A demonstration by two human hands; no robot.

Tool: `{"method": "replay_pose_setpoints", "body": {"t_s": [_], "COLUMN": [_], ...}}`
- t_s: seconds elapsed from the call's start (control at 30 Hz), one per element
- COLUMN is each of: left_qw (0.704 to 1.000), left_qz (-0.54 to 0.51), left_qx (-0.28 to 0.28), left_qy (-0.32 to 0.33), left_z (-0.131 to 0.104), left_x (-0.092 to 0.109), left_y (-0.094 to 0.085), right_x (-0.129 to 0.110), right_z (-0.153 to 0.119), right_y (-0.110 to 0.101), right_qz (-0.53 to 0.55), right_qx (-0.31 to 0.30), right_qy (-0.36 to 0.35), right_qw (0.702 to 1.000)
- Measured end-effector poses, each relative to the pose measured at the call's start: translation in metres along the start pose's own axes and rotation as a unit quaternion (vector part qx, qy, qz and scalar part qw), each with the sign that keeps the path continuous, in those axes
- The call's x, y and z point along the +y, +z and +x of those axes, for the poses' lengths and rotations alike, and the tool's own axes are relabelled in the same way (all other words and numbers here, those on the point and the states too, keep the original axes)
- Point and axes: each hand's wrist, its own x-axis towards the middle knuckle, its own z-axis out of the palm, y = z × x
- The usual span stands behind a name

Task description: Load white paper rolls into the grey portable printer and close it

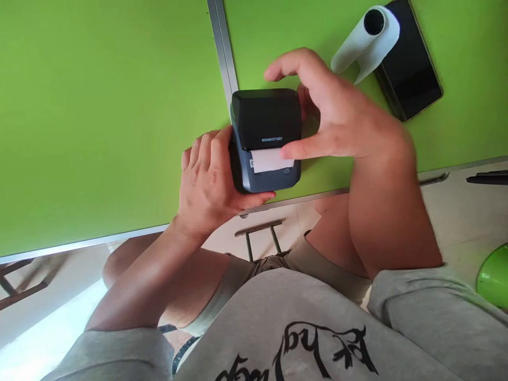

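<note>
A small dark label printer [266, 119] sits near the front edge of the green table, its black lid down. From its front slot a white label strip [270, 161] sticks out over the power button side. My left hand [210, 180] is wrapped round the printer's left side, with the thumb along its front edge. My right hand [317, 111] is at the printer's right, its thumb resting on the label strip and its other fingers spread and curved above the lid's right corner.
At the back right, a white roll with a dark core [367, 39] lies partly over a black phone [413, 66]. A metal seam [223, 47] crosses the green table [111, 116] behind the printer. A green object [494, 275] stands at the lower right.
</note>
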Motion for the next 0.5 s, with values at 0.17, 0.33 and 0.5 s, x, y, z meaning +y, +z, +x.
{"method": "replay_pose_setpoints", "body": {"t_s": [0.17, 0.33, 0.5], "left_qw": [0.999, 0.999, 0.999], "left_qz": [-0.029, -0.029, -0.018], "left_qx": [-0.026, -0.026, -0.023], "left_qy": [-0.029, -0.028, -0.031], "left_z": [0.001, 0.0, -0.001], "left_x": [0.002, 0.001, -0.001], "left_y": [-0.002, -0.003, -0.001], "right_x": [-0.008, -0.016, -0.019], "right_z": [0.001, 0.004, 0.018], "right_y": [-0.005, 0.003, 0.02], "right_qz": [-0.024, -0.031, -0.013], "right_qx": [0.037, 0.253, 0.338], "right_qy": [-0.004, -0.093, -0.082], "right_qw": [0.999, 0.962, 0.937]}}
